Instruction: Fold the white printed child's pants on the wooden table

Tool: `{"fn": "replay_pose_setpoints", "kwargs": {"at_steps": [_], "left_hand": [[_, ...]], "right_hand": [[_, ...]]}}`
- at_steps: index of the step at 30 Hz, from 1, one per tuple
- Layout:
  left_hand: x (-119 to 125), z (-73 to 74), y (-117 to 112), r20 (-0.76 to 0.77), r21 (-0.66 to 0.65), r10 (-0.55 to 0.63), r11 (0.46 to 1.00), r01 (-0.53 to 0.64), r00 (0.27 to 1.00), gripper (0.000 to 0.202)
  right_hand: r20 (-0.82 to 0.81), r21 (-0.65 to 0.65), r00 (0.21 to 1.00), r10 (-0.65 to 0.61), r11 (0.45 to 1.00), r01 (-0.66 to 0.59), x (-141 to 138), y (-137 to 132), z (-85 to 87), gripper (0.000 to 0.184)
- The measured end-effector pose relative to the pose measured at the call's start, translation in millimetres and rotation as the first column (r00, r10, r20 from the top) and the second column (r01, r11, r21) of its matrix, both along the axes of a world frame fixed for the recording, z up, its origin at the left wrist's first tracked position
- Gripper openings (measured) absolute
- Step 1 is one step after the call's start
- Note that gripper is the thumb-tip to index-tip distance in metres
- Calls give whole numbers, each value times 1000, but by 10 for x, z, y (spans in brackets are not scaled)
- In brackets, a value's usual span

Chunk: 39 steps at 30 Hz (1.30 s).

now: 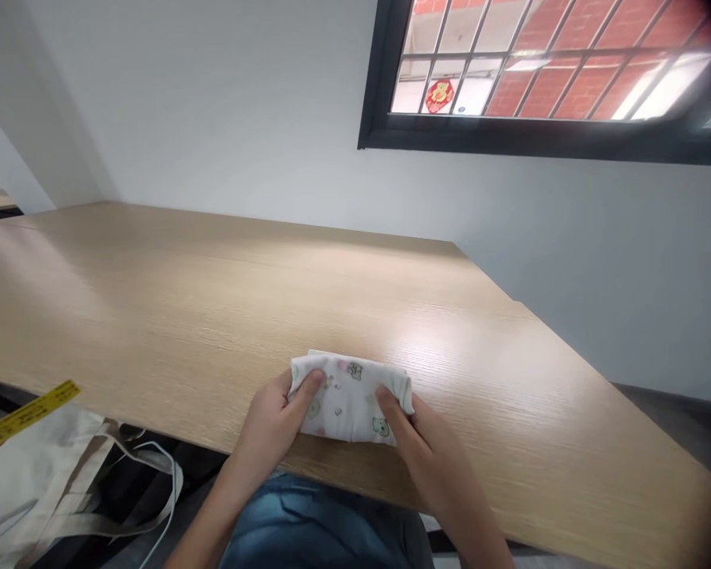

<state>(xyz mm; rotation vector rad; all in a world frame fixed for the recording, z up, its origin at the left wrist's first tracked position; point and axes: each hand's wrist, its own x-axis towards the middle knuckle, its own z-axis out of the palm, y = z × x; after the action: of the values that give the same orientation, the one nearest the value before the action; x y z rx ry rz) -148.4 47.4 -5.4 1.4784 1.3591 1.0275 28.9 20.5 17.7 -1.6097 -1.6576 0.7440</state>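
A folded white cloth (348,401) with small printed cartoon animals is held at the table's near edge, its printed side facing up. My left hand (281,415) grips its left end, thumb on top and fingers underneath. At the right end, my right hand (413,431) pinches it in the same way, with the thumb pressed on the printed face. The fingers below the cloth are hidden. Several layers show along the folded edges.
The wooden table (225,292) stretches to the far wall and off to the left. A beige cloth bag (53,490) with a white cord sits below the near edge at lower left, beside a yellow printed strip (27,415). A barred window (509,63) is at upper right.
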Motion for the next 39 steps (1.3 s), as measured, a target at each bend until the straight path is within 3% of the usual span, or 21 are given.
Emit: {"fn": "replay_pose_setpoints", "kwargs": {"at_steps": [4,9,12,15,17,19,22,23,25,26,28,31,33,36,39], "left_hand": [[123,9,74,-170,82,192,980,-180,967,40],[142,-19,84,-319,168,382,924,-345,868,32],[118,-32,65,-490,263,394,917,-300,778,37],[44,-53,40,-644,251,345,939,-236,683,37],[-16,-69,21,-646,250,317,948,-199,695,39],[-44,-71,0,-583,299,357,929,-216,730,41],[30,-43,-12,-502,506,503,831,-233,704,41],[79,-33,-7,-518,569,498,808,-154,695,42],[170,-29,15,-624,580,368,809,93,690,44],[194,-40,25,-682,531,275,823,201,678,45],[167,-80,27,-742,398,122,871,287,660,48],[-39,-136,-38,-724,247,25,942,225,689,52],[-186,-121,-95,-675,192,13,969,158,738,51],[-237,17,-85,-569,146,72,989,14,819,58],[-91,227,91,-523,186,107,983,-9,846,62]], "right_hand": [[57,-10,997,-58,998,59,-47,123,49,41],[126,-22,962,-242,969,247,-133,223,-8,35],[219,45,937,-273,962,270,-131,218,-58,51],[332,100,914,-233,972,212,-83,199,-118,47],[361,181,903,-234,967,179,-60,182,-157,45],[375,345,876,-304,922,173,-84,149,-189,43],[401,574,823,-402,810,116,-234,64,-232,39],[429,599,810,-399,797,75,-300,39,-250,39],[502,565,789,-356,825,13,-403,13,-292,42],[535,519,785,-312,855,-14,-421,16,-315,44],[558,414,804,-203,908,-58,-364,37,-346,46],[461,291,881,-106,956,-37,-95,21,-333,49],[357,273,914,-194,957,97,93,-68,-297,47],[243,368,905,-348,897,246,186,-289,-264,34],[201,508,958,-203,858,76,29,-467,-293,19]]}}
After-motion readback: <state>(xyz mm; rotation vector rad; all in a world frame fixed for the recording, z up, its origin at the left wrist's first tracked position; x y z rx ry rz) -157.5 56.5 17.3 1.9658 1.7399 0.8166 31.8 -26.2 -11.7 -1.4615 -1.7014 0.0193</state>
